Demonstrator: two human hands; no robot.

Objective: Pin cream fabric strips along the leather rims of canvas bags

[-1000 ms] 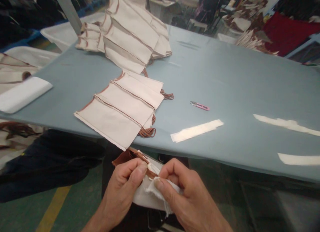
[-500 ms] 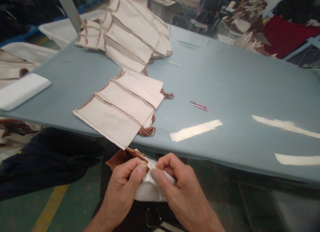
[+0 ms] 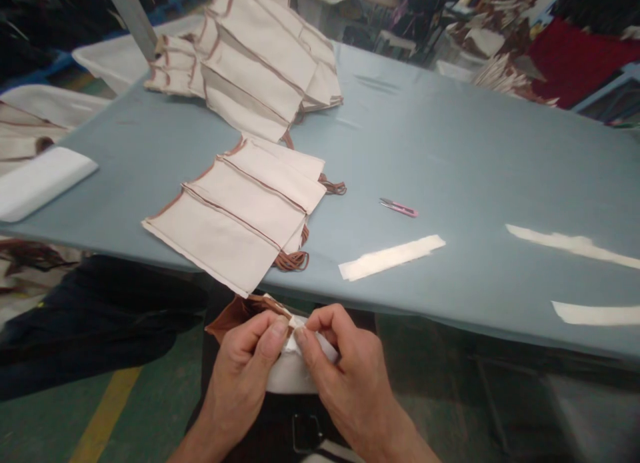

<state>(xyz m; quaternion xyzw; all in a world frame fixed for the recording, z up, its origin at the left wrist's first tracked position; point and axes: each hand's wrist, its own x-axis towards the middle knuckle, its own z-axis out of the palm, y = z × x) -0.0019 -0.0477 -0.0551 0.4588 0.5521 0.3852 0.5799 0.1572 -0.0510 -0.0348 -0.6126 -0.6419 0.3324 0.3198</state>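
Observation:
Over my lap, just below the table edge, I hold a cream fabric piece [image 3: 293, 378] with a brown lining [image 3: 229, 318] showing at its left. My left hand [image 3: 245, 363] pinches its upper edge between thumb and forefinger. Close beside it, my right hand [image 3: 345, 366] pinches the white part of the same edge, thumb tip near the left thumb. The exact bit between the fingertips is partly hidden. On the table beyond lies a small stack of cream fabric pieces [image 3: 240, 213] with brown trim and brown cord bundles [image 3: 293, 260].
Pink thread snips [image 3: 399, 208] lie mid-table, with cream strips [image 3: 393, 258] nearer the front edge and at right. A larger pile of cream pieces [image 3: 260, 56] stands at the back. A white object [image 3: 47, 182] sits at the left edge, near white bins [image 3: 117, 60].
Both hands keep their pinch on the fabric, and the right hand has shifted slightly left, closer to the left. The view has moved a little; the table items lie as before.

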